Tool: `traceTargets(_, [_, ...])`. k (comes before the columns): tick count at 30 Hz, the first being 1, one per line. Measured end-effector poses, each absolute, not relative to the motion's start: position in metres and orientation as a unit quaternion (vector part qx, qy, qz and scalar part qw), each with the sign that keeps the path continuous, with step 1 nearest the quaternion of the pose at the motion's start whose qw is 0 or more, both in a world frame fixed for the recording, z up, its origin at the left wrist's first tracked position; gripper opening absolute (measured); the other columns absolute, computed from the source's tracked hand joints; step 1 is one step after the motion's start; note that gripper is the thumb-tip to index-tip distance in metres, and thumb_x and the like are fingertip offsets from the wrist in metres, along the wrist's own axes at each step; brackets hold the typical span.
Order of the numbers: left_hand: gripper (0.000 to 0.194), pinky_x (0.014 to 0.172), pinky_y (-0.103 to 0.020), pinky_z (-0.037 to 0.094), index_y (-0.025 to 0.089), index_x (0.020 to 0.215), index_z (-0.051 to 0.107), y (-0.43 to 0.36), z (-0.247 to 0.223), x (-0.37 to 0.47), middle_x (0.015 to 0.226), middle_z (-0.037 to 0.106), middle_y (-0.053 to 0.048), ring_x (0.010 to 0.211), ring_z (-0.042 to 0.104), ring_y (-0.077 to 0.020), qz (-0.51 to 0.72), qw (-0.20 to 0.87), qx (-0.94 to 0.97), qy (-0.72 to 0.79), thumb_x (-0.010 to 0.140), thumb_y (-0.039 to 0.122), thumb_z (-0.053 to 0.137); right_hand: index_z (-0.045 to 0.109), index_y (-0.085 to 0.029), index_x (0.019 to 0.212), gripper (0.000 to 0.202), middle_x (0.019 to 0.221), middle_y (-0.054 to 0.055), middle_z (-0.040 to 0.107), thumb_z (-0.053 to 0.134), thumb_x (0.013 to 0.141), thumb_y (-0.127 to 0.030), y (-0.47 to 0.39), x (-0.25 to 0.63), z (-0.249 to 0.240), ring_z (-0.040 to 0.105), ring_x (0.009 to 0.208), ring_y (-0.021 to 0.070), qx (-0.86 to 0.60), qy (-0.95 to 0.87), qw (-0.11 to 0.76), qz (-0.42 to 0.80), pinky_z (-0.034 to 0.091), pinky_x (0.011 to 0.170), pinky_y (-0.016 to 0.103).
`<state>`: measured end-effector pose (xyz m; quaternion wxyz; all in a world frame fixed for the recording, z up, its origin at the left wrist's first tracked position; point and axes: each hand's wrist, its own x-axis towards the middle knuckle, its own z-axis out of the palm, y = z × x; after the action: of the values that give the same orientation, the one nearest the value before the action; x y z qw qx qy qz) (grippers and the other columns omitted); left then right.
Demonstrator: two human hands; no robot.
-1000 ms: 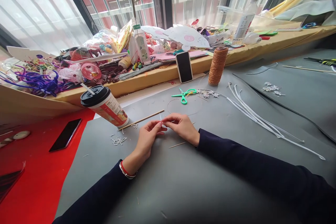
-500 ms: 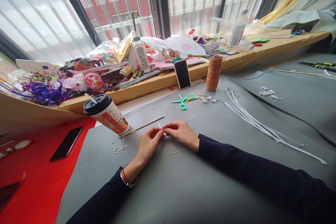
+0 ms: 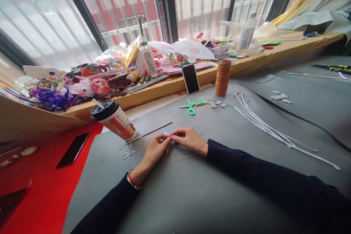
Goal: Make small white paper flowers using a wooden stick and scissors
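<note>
Left hand (image 3: 155,148) and right hand (image 3: 189,139) meet fingertip to fingertip, pinching a tiny white piece (image 3: 166,134). A thin wooden stick (image 3: 149,132) and lidded paper cup (image 3: 113,120) sit just beyond on smooth grey felt (image 3: 219,190).

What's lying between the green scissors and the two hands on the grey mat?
Only a thin wire loop on bare grey mat, seen in the head view.
</note>
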<state>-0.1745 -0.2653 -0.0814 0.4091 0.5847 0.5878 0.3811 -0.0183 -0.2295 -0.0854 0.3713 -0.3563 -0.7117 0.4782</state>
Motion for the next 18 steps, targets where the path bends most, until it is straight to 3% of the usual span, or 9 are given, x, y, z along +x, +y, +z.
traceTargets(5, [0.036,0.034,-0.016,0.034,0.012,0.081,0.059,-0.2662,-0.0755,-0.1742,0.052,0.058,0.000,0.037,0.047,-0.0067,0.375,0.506,0.557,0.542,0.070,0.046,0.059,0.065,-0.013,0.079,0.020,0.067,0.004,0.064,0.053,0.074,-0.028,-0.2280,-0.0170,-0.0848,0.057,0.061,0.0123,-0.360,-0.701,0.352,0.505,0.045,0.061,0.023])
traceTargets(9, [0.031,0.048,-0.018,0.045,0.011,0.079,0.057,-0.2654,-0.0715,-0.1766,0.065,0.059,-0.002,0.053,0.057,-0.0089,0.380,0.585,0.530,0.481,0.070,0.040,0.063,0.062,-0.015,0.079,0.017,0.067,0.002,0.061,0.051,0.076,-0.028,-0.2281,-0.0183,-0.0871,0.054,0.061,0.0110,-0.351,-0.731,0.364,0.459,0.043,0.059,0.022])
traceTargets(13, [0.024,0.060,-0.020,0.047,0.011,0.084,0.057,-0.2652,-0.0716,-0.1792,0.066,0.059,-0.003,0.060,0.058,-0.0085,0.376,0.647,0.493,0.443,0.074,0.033,0.061,0.058,-0.016,0.081,0.016,0.072,0.002,0.060,0.047,0.079,-0.027,-0.2284,-0.0198,-0.0896,0.053,0.063,0.0105,-0.331,-0.749,0.376,0.433,0.042,0.060,0.023])
traceTargets(18, [0.023,0.062,-0.021,0.048,0.010,0.086,0.058,-0.2639,-0.0719,-0.1821,0.073,0.060,-0.005,0.062,0.058,-0.0086,0.385,0.679,0.457,0.425,0.074,0.030,0.061,0.055,-0.016,0.083,0.016,0.070,0.001,0.058,0.045,0.082,-0.028,-0.2281,-0.0197,-0.0875,0.053,0.064,0.0102,-0.300,-0.742,0.379,0.465,0.043,0.062,0.023])
